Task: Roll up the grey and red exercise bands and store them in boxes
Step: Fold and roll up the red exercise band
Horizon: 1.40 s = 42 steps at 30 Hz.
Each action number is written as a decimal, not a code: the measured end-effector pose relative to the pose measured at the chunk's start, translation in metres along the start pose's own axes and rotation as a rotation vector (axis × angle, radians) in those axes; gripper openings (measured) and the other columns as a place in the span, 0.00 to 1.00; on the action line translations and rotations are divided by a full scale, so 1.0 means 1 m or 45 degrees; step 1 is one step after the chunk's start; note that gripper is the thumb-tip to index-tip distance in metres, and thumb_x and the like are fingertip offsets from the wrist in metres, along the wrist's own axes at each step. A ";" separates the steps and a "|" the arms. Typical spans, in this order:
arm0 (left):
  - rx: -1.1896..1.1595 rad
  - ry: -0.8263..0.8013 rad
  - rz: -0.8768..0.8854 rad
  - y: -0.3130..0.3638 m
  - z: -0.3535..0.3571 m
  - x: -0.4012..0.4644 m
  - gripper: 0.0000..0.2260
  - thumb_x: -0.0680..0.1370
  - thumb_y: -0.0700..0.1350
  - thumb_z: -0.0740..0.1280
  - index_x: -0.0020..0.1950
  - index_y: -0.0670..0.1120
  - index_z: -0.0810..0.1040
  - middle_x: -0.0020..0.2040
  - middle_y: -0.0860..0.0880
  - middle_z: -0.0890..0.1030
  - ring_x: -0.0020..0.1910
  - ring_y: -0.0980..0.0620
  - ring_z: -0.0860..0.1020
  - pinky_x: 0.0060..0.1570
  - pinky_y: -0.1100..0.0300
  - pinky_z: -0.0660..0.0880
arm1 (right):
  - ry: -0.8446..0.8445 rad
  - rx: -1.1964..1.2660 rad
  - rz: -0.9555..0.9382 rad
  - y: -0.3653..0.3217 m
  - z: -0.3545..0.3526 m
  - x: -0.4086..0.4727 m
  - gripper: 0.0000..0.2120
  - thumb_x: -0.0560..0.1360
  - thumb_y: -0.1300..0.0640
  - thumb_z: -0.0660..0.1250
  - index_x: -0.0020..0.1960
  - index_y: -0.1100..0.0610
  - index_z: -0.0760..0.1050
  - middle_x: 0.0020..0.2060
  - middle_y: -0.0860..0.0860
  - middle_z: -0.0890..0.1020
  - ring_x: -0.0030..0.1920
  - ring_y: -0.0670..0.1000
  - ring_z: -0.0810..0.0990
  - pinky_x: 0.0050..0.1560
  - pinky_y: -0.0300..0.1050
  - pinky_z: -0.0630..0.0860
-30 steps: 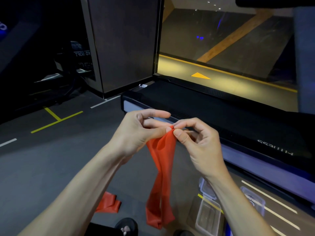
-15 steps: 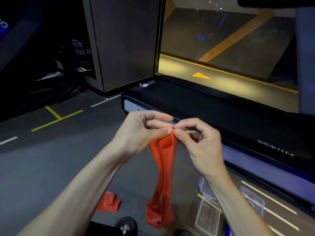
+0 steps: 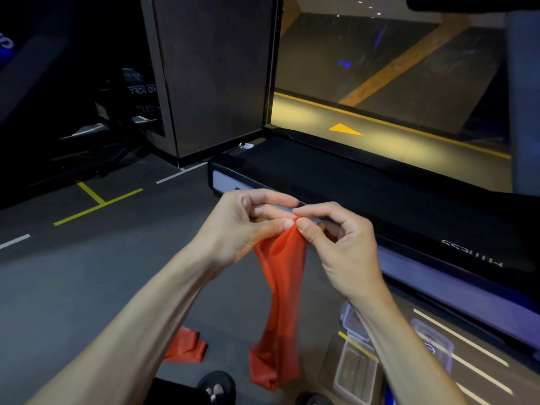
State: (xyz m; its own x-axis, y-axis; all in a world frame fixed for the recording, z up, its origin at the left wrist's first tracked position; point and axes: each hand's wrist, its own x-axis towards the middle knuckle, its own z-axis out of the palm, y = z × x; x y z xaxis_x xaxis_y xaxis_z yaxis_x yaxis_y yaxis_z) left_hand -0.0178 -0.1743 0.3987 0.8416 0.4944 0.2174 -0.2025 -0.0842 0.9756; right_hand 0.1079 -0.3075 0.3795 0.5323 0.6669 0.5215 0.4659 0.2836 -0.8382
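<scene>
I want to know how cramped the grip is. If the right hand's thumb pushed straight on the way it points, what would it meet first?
The right hand points its thumb left, toward the left hand. It would first meet the pinched top edge of the red band, then almost at once the left thumb tip behind it.

Upside-down white lettering, seemingly "FITNESS", on the side rail of the treadmill [image 3: 409, 217], right of frame. Partial white letters "YO SOFT" on dark equipment [image 3: 137, 89], upper left. Orange arrow [image 3: 344, 130] on the floor beyond, upper centre.
</scene>
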 end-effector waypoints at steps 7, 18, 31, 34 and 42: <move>0.073 0.042 -0.034 -0.007 0.007 0.002 0.15 0.75 0.35 0.75 0.60 0.44 0.82 0.49 0.46 0.88 0.51 0.46 0.86 0.55 0.58 0.81 | 0.077 -0.125 0.043 0.007 -0.002 0.003 0.05 0.77 0.61 0.74 0.46 0.52 0.82 0.41 0.48 0.85 0.36 0.59 0.81 0.38 0.58 0.78; 0.022 0.192 -0.031 -0.015 0.015 0.010 0.16 0.76 0.35 0.74 0.63 0.45 0.79 0.50 0.48 0.88 0.53 0.48 0.85 0.63 0.51 0.77 | 0.303 -0.097 0.234 0.025 0.010 0.021 0.06 0.81 0.60 0.67 0.47 0.51 0.78 0.43 0.50 0.85 0.45 0.51 0.84 0.50 0.52 0.81; 0.017 0.365 0.051 -0.030 0.026 0.031 0.15 0.74 0.35 0.77 0.58 0.44 0.80 0.46 0.48 0.88 0.48 0.45 0.86 0.54 0.55 0.82 | 0.568 -0.438 0.220 0.049 0.020 0.046 0.04 0.80 0.57 0.66 0.47 0.51 0.75 0.35 0.44 0.81 0.41 0.46 0.80 0.49 0.50 0.77; -0.022 0.368 0.046 -0.032 0.031 0.039 0.14 0.74 0.34 0.76 0.57 0.42 0.80 0.46 0.47 0.88 0.48 0.45 0.86 0.55 0.55 0.82 | 0.609 -0.485 0.206 0.055 0.023 0.052 0.03 0.80 0.58 0.66 0.48 0.53 0.75 0.36 0.44 0.80 0.40 0.45 0.79 0.49 0.49 0.75; -0.054 0.363 0.027 -0.041 0.040 0.060 0.15 0.73 0.34 0.77 0.57 0.41 0.81 0.47 0.48 0.88 0.48 0.50 0.86 0.48 0.64 0.80 | 0.681 -0.513 0.271 0.072 0.019 0.068 0.02 0.80 0.58 0.65 0.49 0.55 0.74 0.36 0.44 0.78 0.44 0.38 0.76 0.46 0.46 0.72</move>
State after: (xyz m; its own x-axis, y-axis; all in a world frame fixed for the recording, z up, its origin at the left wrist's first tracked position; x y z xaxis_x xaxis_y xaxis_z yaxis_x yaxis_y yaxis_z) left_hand 0.0610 -0.1763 0.3731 0.6633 0.7169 0.2146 -0.2444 -0.0635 0.9676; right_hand 0.1644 -0.2288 0.3522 0.8676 0.2195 0.4462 0.4834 -0.1616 -0.8603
